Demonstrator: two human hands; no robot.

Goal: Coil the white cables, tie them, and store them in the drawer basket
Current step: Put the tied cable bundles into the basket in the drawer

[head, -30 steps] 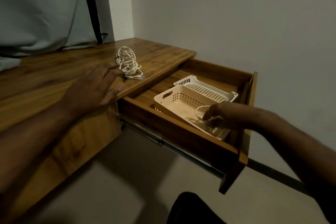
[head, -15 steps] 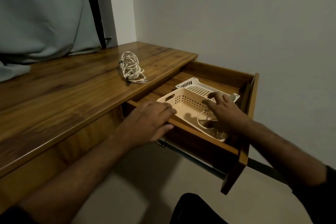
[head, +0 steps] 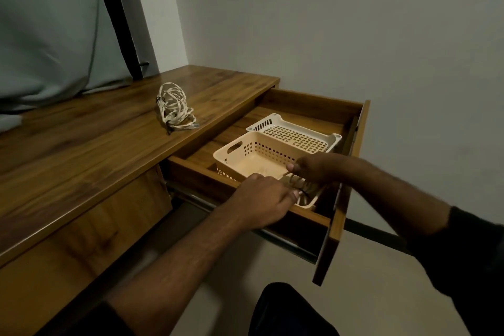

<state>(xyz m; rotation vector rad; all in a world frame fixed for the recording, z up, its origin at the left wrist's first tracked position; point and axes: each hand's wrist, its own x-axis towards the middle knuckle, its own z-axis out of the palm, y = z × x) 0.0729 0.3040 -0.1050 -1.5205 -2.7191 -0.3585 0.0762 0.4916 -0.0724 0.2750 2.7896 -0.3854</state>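
A cream basket point(head: 245, 151) sits tilted in the open wooden drawer point(head: 313, 102), overlapping a white basket point(head: 294, 133) behind it. A coiled white cable point(head: 306, 189) lies at the cream basket's near right corner. My right hand point(head: 316, 168) pinches that coil from above. My left hand point(head: 266, 196) reaches over the drawer's front edge and its fingertips touch the same coil. A second coiled, tied white cable point(head: 176, 109) lies on the desk top near the drawer.
The wooden desk point(head: 81, 144) runs left. A grey curtain point(head: 49, 35) hangs behind it and a plain wall stands to the right. The drawer front point(head: 341, 199) juts out toward me. My dark-clothed knee point(head: 289, 311) is below.
My left hand has moved from the desk edge across to the basket and now touches the coil. My right hand has dropped onto the coil and closed its fingers on it.
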